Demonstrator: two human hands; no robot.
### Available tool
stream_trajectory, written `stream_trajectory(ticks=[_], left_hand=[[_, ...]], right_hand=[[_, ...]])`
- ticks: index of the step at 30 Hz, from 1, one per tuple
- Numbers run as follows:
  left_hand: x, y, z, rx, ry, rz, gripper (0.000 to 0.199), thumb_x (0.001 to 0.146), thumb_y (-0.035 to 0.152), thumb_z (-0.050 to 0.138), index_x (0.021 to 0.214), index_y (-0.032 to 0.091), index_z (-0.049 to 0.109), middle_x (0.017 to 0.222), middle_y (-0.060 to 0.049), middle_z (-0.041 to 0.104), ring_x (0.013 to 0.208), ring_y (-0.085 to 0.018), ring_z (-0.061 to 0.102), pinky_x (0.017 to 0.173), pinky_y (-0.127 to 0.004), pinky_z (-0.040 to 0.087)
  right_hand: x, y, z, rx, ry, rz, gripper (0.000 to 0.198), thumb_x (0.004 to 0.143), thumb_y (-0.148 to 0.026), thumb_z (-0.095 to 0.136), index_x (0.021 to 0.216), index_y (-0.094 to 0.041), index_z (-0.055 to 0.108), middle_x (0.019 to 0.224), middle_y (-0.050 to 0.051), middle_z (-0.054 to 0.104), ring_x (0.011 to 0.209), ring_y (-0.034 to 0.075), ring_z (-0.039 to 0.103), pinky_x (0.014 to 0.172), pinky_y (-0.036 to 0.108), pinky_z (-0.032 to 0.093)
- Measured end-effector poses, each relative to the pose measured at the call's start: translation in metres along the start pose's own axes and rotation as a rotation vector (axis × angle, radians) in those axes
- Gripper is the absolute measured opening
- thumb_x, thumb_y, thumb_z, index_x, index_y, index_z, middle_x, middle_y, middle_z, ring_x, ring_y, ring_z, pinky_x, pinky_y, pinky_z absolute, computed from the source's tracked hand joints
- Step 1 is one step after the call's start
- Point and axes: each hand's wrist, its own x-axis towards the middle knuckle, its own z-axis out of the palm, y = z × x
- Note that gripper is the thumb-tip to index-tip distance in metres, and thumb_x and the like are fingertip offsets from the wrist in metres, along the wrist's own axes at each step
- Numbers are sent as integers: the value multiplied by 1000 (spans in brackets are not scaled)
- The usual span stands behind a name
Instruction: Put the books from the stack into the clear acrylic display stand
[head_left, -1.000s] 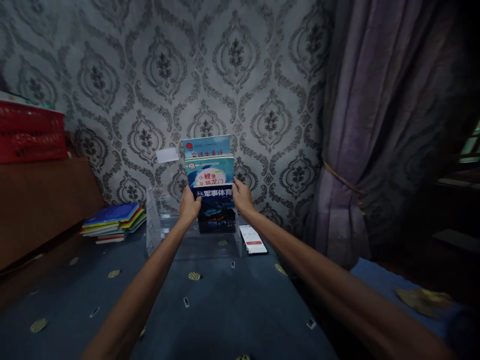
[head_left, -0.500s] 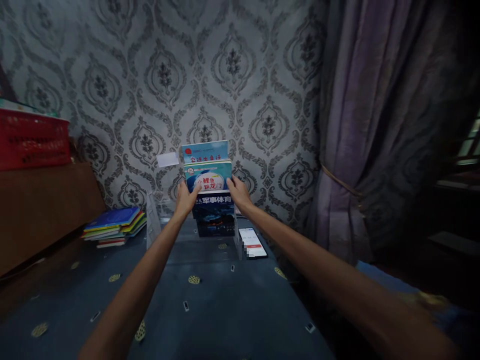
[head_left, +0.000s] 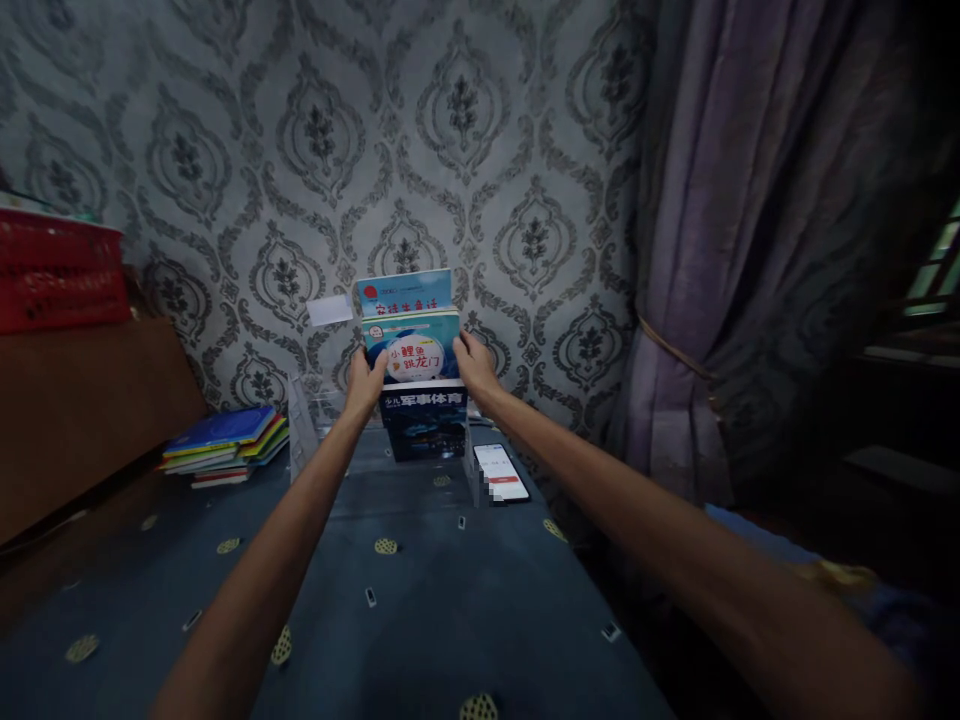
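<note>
Upright on the table, a turquoise children's book (head_left: 415,345) with red Chinese lettering is held between both hands. My left hand (head_left: 365,382) grips its left edge, thumb at the front cover and the other fingers hidden behind. At the right edge my right hand (head_left: 478,368) pinches it the same way. A light blue book (head_left: 405,290) rises behind it. In front and lower stands a dark blue book (head_left: 425,430) with white lettering. Clear plastic panels, including a left panel (head_left: 302,430), flank the books.
A phone (head_left: 501,472) with a lit screen lies right of the books. To the left is a stack of thin books (head_left: 225,445); beyond it, a red basket (head_left: 60,270) sits on a brown box (head_left: 90,410). A purple curtain (head_left: 675,260) hangs at right.
My left thumb has shifted left, off the turquoise cover toward its edge. Both hands still hold the book, and the camera view has moved slightly.
</note>
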Motion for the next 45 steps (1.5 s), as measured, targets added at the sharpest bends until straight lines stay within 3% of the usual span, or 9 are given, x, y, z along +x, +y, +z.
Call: stream_trajectory(ticks=[4,8,14,20,26,30,36,41,45], left_hand=[[-28,4,-16,28,55,-25,37,101,46,45,124,19,54,131,-13,62,127,-26,56,112,-42,41],[-68,-1,-27,47,17,-37,34,102,47,42,117,19,55,120,-11,66,117,-25,62,106,-40,47],[-95,-18,-23,45,-95,-57,34,98,45,49,117,17,53,115,-12,69,109,-25,66,95,-40,53],[-119,-33,-27,93,-165,-50,34,98,41,47,124,19,52,119,-14,69,114,-26,66,95,-42,54],[-166,-42,-51,253,-295,46,36,96,31,51,132,26,55,136,-10,64,126,-29,61,106,-43,51],[-184,-52,-82,385,-329,103,36,97,27,49,133,26,54,134,-9,65,128,-26,60,112,-38,48],[-163,-89,-153,668,-173,12,29,97,22,41,121,19,58,119,-14,67,118,-28,61,107,-48,48],[-119,-128,-204,952,-34,-186,39,92,18,43,128,8,54,131,-25,59,128,-36,52,109,-56,43],[-89,-152,-226,1114,-26,-296,53,90,20,47,141,6,47,150,-28,47,143,-42,39,111,-65,38]], right_hand=[[-17,15,-11,27,5,28,54,98,-50,36,122,-14,69,121,15,73,118,31,64,105,48,47],[-51,28,-25,82,-54,16,59,99,-57,32,117,-15,70,108,12,76,106,28,69,95,43,54],[-90,33,-32,125,-115,-30,58,95,-63,44,124,-19,68,124,11,73,115,27,66,101,44,52],[-114,41,-27,90,-71,-60,54,95,-57,46,123,-17,68,122,14,74,116,29,66,104,47,50],[-171,58,-25,49,-116,39,47,93,-52,49,127,-23,66,128,15,71,117,31,67,97,50,54],[-212,62,-19,19,-130,61,42,93,-51,49,124,-29,67,129,14,70,120,32,66,98,52,54],[-258,50,-4,36,-338,97,43,94,-49,48,125,-24,66,119,12,75,112,30,70,93,48,58],[-273,48,-3,26,-502,126,44,96,-48,47,124,-22,67,119,11,76,113,29,71,100,47,56],[-276,50,-5,6,-581,129,42,96,-50,47,120,-24,70,118,11,76,110,28,72,100,47,56]])
